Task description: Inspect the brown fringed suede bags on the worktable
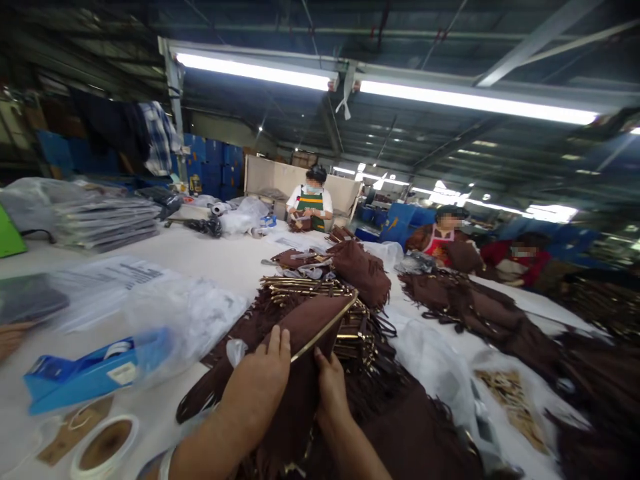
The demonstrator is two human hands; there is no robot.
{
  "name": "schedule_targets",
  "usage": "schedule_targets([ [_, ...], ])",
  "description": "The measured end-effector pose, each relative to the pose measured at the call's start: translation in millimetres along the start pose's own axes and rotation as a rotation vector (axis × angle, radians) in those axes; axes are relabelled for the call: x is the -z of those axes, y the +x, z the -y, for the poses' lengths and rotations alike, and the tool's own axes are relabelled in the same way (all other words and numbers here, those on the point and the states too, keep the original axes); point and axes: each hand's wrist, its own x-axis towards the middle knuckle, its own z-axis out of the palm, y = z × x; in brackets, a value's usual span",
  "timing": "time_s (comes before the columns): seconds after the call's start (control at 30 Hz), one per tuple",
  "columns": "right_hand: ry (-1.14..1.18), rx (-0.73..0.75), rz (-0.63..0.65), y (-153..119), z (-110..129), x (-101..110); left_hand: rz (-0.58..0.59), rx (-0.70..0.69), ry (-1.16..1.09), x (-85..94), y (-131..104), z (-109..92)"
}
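Observation:
In front of me is a dark brown fringed bag (pixel 307 323) with a gold-coloured strip along its top edge, tilted up to the right. My left hand (pixel 267 370) grips it on the left, fingers laid over the fabric near the gold edge; its thumb is hidden. Below that edge my right hand (pixel 331 385) holds the bag's right side, the thumb on the fabric and the other fingers mostly out of sight. Behind and beneath it lies a stack of similar brown bags (pixel 370 343) with gold edges.
On the left are a blue tape dispenser (pixel 90 373), a tape roll (pixel 106 445), clear plastic bags (pixel 185 300) and another person's hand (pixel 11 339). More brown bags (pixel 470 300) spread rightward, near a plastic bag of tan pieces (pixel 513 403). Several people work beyond.

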Motion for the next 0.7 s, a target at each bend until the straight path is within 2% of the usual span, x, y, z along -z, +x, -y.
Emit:
schedule_targets([
  [0.07,0.037,0.002,-0.001,-4,-4,-4,-0.038,0.019,0.065,-4.9,-7,-9],
  [0.17,0.108,-0.035,0.064,-14,-8,-2,-0.056,0.021,0.113,-23.2,-17,-27],
  [0.3,0.151,-0.119,0.347,-38,-1,18,-0.027,0.08,0.119,-55.1,-28,-39],
  [0.37,0.145,-0.154,0.414,-46,0,24,-0.024,0.096,0.101,-67.5,-33,-43],
  [0.43,0.089,-0.158,0.376,-44,-7,23,-0.026,0.081,0.087,-76.3,-38,-49],
  [0.6,-0.123,-0.063,0.123,-10,-40,10,0.045,0.019,-0.048,-88.6,-47,-58],
  [0.67,-0.15,-0.036,0.101,-1,-44,7,0.072,-0.018,-0.128,-90.9,-53,-52],
  [0.7,-0.15,-0.019,0.114,1,-42,6,0.042,-0.032,-0.161,-91.1,-58,-48],
])
